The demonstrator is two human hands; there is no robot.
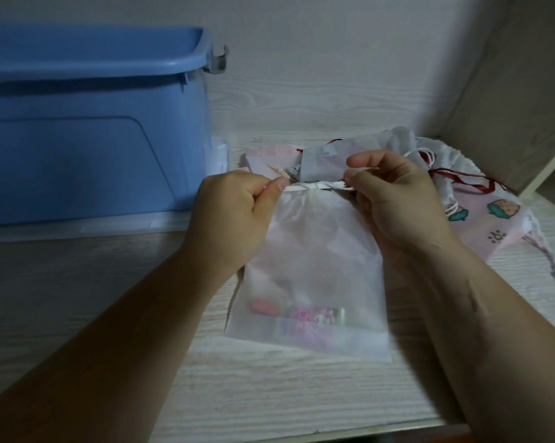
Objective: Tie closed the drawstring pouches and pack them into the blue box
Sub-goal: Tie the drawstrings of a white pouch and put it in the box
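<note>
A frosted white drawstring pouch (314, 260) lies flat on the pale wooden table, with small pink and green items showing through near its bottom. Its neck is gathered between my hands. My left hand (234, 215) pinches the drawstring at the pouch's left top corner. My right hand (394, 199) pinches the string at the right top corner. The open blue box (93, 123) stands to the left, behind my left hand. More pouches (493, 215) are heaped behind my right hand, among them a pink printed one and white ones with red ribbon.
The table (269, 388) runs to a near edge at the bottom right. A pale wall closes the back, and a wooden side panel (509, 91) rises at the right. A grey latch (218, 62) hangs on the blue box's right rim.
</note>
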